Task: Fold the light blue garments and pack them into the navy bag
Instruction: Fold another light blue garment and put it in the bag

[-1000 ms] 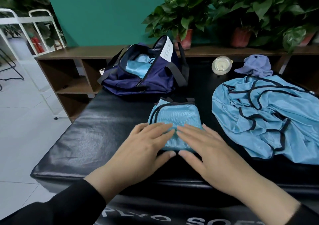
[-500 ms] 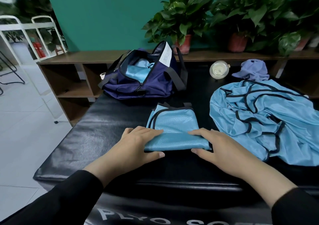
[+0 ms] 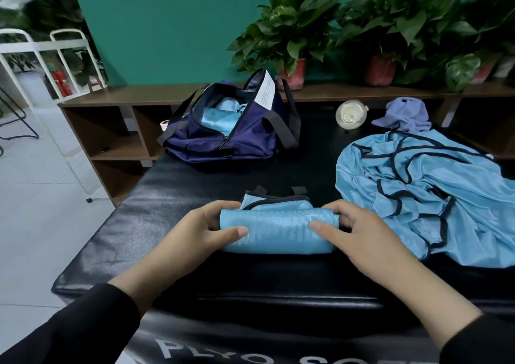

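Note:
A folded light blue garment [image 3: 278, 231] with dark trim lies in front of me on the black padded table [image 3: 133, 224]. My left hand [image 3: 200, 229] grips its left end, thumb on top and fingers curled behind. At the right end my right hand [image 3: 359, 229] grips it the same way. The navy bag [image 3: 239, 137] stands unzipped at the far side, a light blue garment [image 3: 220, 118] showing inside. A loose pile of light blue garments [image 3: 434, 196] with dark trim lies to the right.
A purple cloth [image 3: 404, 114] and a round clear container [image 3: 350, 114] sit at the table's far edge. Behind runs a wooden shelf [image 3: 117, 129] with potted plants [image 3: 292, 40]. A white rack [image 3: 41, 65] stands on the floor to the left.
My hands went from pressing flat on the garment to its two ends. Its near part is now folded over away from me into a thicker bundle, held at both ends.

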